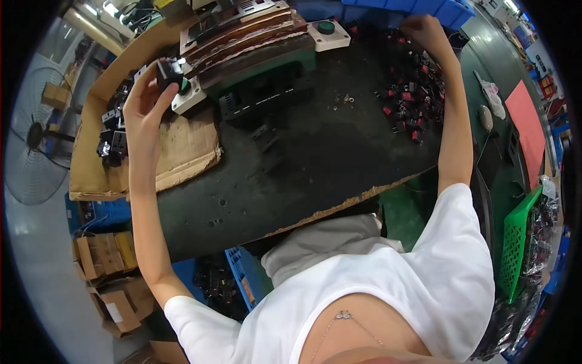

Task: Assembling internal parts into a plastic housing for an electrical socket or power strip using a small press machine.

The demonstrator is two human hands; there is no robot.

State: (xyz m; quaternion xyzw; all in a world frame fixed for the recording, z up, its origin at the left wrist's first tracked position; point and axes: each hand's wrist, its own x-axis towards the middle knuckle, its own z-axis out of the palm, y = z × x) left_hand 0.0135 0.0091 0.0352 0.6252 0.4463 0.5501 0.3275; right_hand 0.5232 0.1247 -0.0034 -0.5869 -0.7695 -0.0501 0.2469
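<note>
The hands are well apart. The left hand point(142, 102) has its thumb and fingers clamped on a black plastic housing point(168, 76), held up beside a white control box with a green push button point(191, 97). The right hand point(424, 33) reaches to the far end of a heap of small red-and-black switch-like parts point(407, 96) on the counter point(303, 188); its fingertips are curled, but I cannot tell whether they grip anything.

Judging by how things lie, the work is under way and far from finished: several black housings point(113, 144) already sit in the open cardboard carton point(188, 148) at the left, while the heap is large. The held piece is outside that group (whether a red-and-black part is fitted in it cannot be made out). Some tiny metal bits point(347, 99) lie scattered mid-counter.
</note>
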